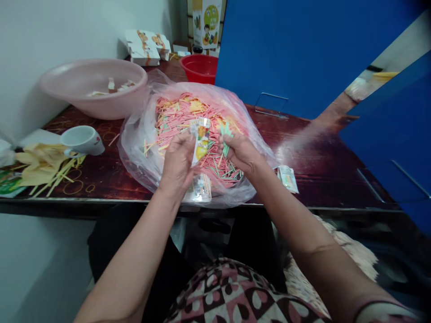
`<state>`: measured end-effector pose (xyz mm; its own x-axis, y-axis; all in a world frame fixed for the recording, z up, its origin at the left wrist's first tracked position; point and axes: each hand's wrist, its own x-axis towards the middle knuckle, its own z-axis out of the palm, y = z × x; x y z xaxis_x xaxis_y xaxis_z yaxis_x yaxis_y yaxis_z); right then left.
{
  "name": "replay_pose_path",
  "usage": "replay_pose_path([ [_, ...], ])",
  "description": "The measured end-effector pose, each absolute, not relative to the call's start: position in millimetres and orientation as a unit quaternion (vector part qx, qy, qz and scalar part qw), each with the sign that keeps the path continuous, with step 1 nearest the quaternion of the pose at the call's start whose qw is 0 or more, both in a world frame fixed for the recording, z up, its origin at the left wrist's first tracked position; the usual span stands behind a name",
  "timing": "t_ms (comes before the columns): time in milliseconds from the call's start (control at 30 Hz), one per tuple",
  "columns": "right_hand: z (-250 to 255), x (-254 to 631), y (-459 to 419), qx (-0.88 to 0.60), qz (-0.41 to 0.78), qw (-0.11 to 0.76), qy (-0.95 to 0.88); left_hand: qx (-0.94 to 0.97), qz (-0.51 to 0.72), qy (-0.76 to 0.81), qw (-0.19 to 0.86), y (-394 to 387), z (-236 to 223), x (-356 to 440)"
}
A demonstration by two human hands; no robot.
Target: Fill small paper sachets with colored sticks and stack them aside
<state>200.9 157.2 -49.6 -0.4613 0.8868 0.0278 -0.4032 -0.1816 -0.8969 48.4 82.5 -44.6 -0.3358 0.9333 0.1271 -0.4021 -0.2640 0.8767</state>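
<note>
Packet (203,142), edge in left grip (179,154), green sticks (226,131) protruding from right grip (241,150)

- White-and-yellow printed packet (203,146), eleven o'clock: small lettering too blurred to read.
- Red round plastic basin (198,74), twelve o'clock: right side hidden behind flat blue panel (286,49).

One head-worn view, looking forward and down over the patterned top (232,291); left hand (178,157) and right hand (240,150) close, mid-frame; table (316,175) runs across, wall (67,31) left, blue panel (286,49) upper right.
</note>
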Motion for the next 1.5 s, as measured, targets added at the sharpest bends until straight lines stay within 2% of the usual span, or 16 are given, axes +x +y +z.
replay_pose_path([
  [100,-46,200,163,-0.268,0.706,0.529,-0.387,0.377,0.649,0.419,0.511,74,-50,56],
  [233,-41,190,153,-0.251,0.719,0.541,-0.357,0.466,0.567,0.463,0.497,69,-57,67],
  [400,-46,187,144,-0.232,0.723,0.527,-0.38,0.505,0.551,0.482,0.457,73,-58,65],
  [600,-58,205,157,-0.259,0.651,0.591,-0.399,0.455,0.561,0.486,0.492,72,-59,59],
  [800,-60,196,127,-0.285,0.671,0.496,-0.472,0.431,0.582,0.451,0.522,76,-59,62],
  [1100,-56,189,120,-0.286,0.682,0.486,-0.465,0.465,0.553,0.46,0.516,77,-54,62],
  [1200,-58,207,125,-0.299,0.64,0.534,-0.465,0.452,0.563,0.45,0.525,74,-53,59],
  [1333,-67,252,117,-0.366,0.512,0.578,-0.519,0.425,0.593,0.462,0.505,69,-52,55],
  [1400,-81,274,106,-0.416,0.45,0.565,-0.552,0.411,0.606,0.462,0.501,68,-51,55],
  [1500,-110,292,90,-0.482,0.401,0.495,-0.602,0.397,0.629,0.442,0.502,66,-52,58],
])
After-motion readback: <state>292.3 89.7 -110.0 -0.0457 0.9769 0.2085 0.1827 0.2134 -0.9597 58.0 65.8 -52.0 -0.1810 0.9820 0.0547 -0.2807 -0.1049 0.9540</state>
